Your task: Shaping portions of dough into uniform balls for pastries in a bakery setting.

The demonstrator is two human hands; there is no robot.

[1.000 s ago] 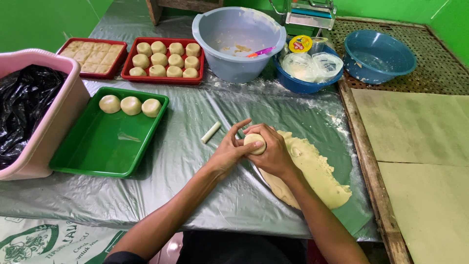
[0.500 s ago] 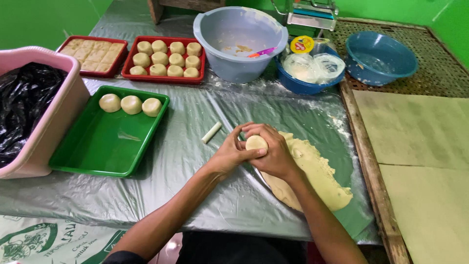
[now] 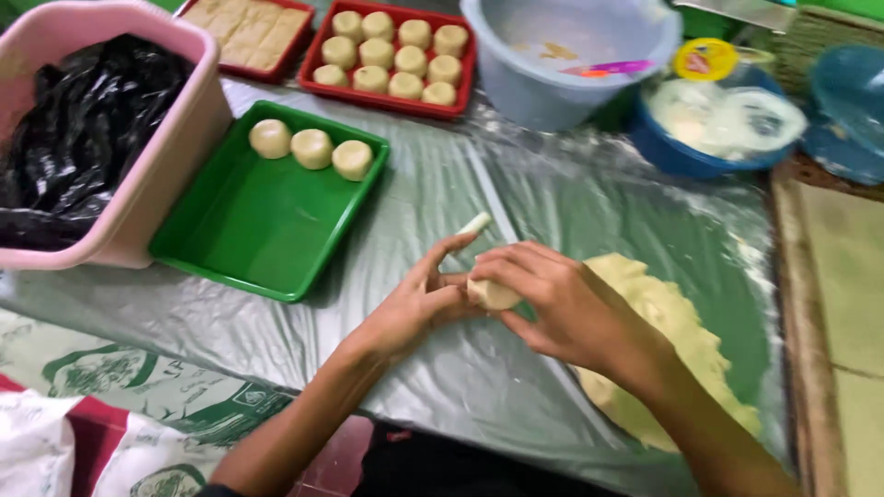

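Since the earlier frame both hands stay pressed together on the dough ball (image 3: 491, 294), while the view has drawn closer and swung left, so the trays sit higher and nearer. Left hand (image 3: 414, 304) cups the ball from nine o'clock, fingers stretched up past it; right hand (image 3: 562, 308) curls over it from three o'clock. Each grip is closed on the ball, which sits just above the plastic-covered bench (image 3: 460, 387).

At four o'clock of the hands lies the flat dough sheet (image 3: 672, 340), partly under the right forearm. A small dough stick (image 3: 476, 223) lies just beyond the left fingertips at twelve o'clock. Farther out at ten o'clock sits the green tray (image 3: 249, 230) with three dough rounds (image 3: 313, 147) along its far edge, and beside it the pink tub (image 3: 175, 138) lined with black plastic. Beyond, at eleven o'clock, is the red tray (image 3: 391, 101) of rounds; at one o'clock the grey basin (image 3: 552, 92) and blue bowl (image 3: 681, 156).
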